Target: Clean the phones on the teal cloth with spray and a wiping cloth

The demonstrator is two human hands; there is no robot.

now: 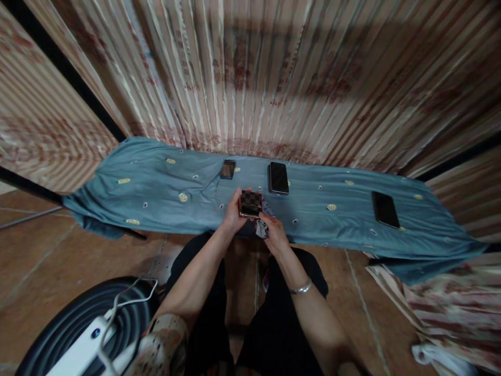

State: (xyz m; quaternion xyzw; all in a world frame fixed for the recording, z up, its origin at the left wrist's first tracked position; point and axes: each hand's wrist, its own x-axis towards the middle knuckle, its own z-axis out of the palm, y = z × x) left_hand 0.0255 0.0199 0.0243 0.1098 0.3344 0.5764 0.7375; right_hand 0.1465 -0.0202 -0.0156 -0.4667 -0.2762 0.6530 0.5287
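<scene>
My left hand [234, 213] is closed around the left side of a small folded flip phone [250, 198]. It has a brown checkered cover, a dark glossy strip and a rose-gold rim. My right hand [276, 233] is at the phone's lower right corner, fingers pinched on a crumpled grey and blue cloth [262, 229]. Part of the cloth shows behind the phone's right edge. Both hands are above the front edge of the bench, and the fingers under the phone are hidden.
A blue-green patterned cover [203, 209] drapes the narrow bench. On it lie a small dark square item [227, 169], blurred, a black phone [278, 178] and another dark phone [385, 209]. A striped curtain [254, 78] hangs behind. A white power strip [84, 344] rests on a round black object [47, 326] at lower left.
</scene>
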